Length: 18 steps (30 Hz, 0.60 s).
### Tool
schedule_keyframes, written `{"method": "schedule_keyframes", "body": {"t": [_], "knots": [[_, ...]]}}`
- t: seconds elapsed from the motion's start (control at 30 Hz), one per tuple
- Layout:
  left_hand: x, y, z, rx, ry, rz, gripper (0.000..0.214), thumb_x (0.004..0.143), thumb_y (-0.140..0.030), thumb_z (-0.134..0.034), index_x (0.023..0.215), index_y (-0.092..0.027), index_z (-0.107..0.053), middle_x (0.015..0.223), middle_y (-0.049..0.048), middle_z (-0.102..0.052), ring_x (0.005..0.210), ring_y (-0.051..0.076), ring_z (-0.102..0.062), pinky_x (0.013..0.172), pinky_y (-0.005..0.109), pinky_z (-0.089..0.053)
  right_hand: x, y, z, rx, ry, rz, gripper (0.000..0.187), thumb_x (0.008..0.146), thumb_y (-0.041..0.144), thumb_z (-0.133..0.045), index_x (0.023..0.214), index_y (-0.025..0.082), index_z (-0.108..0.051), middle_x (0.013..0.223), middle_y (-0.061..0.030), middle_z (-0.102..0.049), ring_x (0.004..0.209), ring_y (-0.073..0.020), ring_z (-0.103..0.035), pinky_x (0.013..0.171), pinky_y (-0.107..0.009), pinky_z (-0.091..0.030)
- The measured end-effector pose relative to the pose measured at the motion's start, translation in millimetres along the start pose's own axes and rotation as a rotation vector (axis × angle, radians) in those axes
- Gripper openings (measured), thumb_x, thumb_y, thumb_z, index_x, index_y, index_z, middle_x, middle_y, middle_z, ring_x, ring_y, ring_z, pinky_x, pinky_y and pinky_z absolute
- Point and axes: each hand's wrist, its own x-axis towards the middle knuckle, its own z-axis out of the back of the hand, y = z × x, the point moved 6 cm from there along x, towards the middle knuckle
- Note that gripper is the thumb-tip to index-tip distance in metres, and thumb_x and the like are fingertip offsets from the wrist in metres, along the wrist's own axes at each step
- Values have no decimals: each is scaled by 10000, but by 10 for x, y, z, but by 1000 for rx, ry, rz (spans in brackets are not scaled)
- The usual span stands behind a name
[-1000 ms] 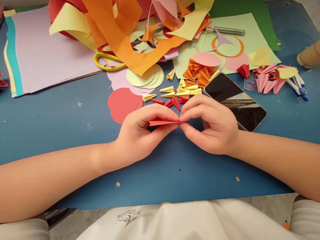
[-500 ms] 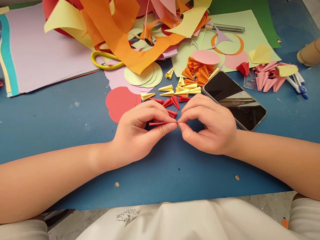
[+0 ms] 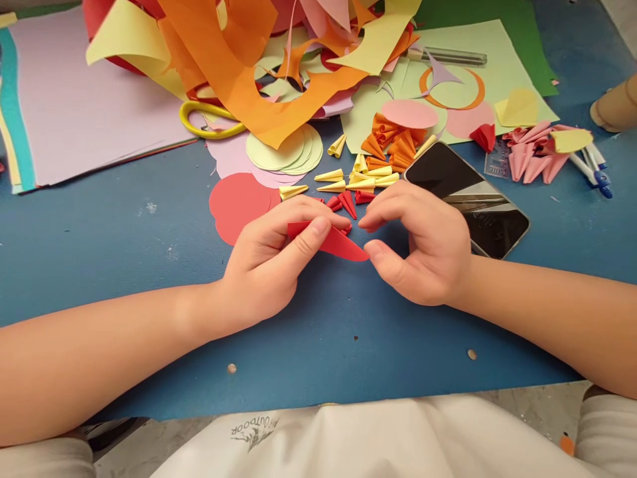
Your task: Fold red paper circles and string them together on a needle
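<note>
Room: a speckled grey floor (image 3: 540, 401) shows only in strips below the near edge; what lies deeper in the gap at lower left is too dark to make out.
Table (image 3: 119, 245): blue, with pale scuffs and small dark holes; the sides run out of frame.
Clothing: pale garment (image 3: 398, 438), cut off below; its print is inverted and partly illegible.
Sheet stack (image 3: 99, 99): lilac on top, far left; lower sheets show at the edges only.
Scrap pile (image 3: 293, 113): cut orange, yellow, pink and red paper, cropped at the top and covering part of a yellow loop handle (image 3: 213, 135).
Left hand (image 3: 271, 255): thumb and fingers pinched on the red paper piece; far fingertips partly concealed.
Right hand (image 3: 423, 242): thumb and forefinger parted; remaining fingers largely hidden.
Phone (image 3: 472, 206): lies obliquely, one corner behind the right hand; screen reflective.
Red discs (image 3: 239, 206): overlapping, partly behind the left hand.
Red paper piece (image 3: 343, 245): between the hands; its tip meets or nearly meets the right thumb, contact uncertain.
Red cones (image 3: 348, 204): beyond the hands, some obscured by the left fingers.
Studs (image 3: 472, 354): round, metallic, near edge.
</note>
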Motion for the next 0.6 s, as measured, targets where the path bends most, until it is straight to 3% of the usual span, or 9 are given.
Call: {"method": "schedule_keyframes", "body": {"t": [0.13, 0.37, 0.43, 0.5, 0.6], "knots": [[3, -2, 3, 0, 11, -19, 415, 1128, -671, -795, 1064, -289, -943, 1143, 101, -899, 1151, 284, -834, 1127, 475, -683, 9, 38, -20, 60, 117, 45, 110, 1104, 239, -662, 1084, 308, -745, 942, -51, -814, 844, -270, -766, 822, -474, -667], [-33, 114, 12, -169, -27, -5, 609, 1223, -738, -544, 1096, -332, -981, 1217, 63, -942, 1291, 285, -831, 1304, 493, -609, 0, 49, -37, 25, 79, 38, 182, 1070, 131, -716, 1016, 305, -722, 828, -12, -750, 705, -215, -684, 678, -393, -588], [-45, 176, 38, -160, -89, 56, 603, 1182, -804, -577, 1148, -337, -958, 1149, 69, -912, 1123, 272, -841, 1100, 464, -687, -1, 47, -31, 24, 54, 7, 195, 1067, 122, -710, 996, 303, -723, 798, -5, -733, 677, -209, -672, 650, -387, -567], [-44, 197, 58, -165, -134, 80, 574, 1126, -845, -660, 1138, -324, -902, 990, 57, -836, 873, 229, -775, 840, 415, -677, -2, 47, -16, 13, 12, -15, 201, 1062, 125, -711, 976, 306, -728, 783, -1, -731, 657, -208, -670, 637, -389, -555], [-21, 160, 56, -234, -142, 61, 487, 1069, -770, -826, 1073, -285, -776, 906, 9, -718, 717, 157, -657, 683, 353, -608, -6, 50, -7, -4, -40, -21, 199, 1050, 135, -727, 949, 307, -737, 765, 2, -739, 631, -205, -661, 628, -395, -547]]}}
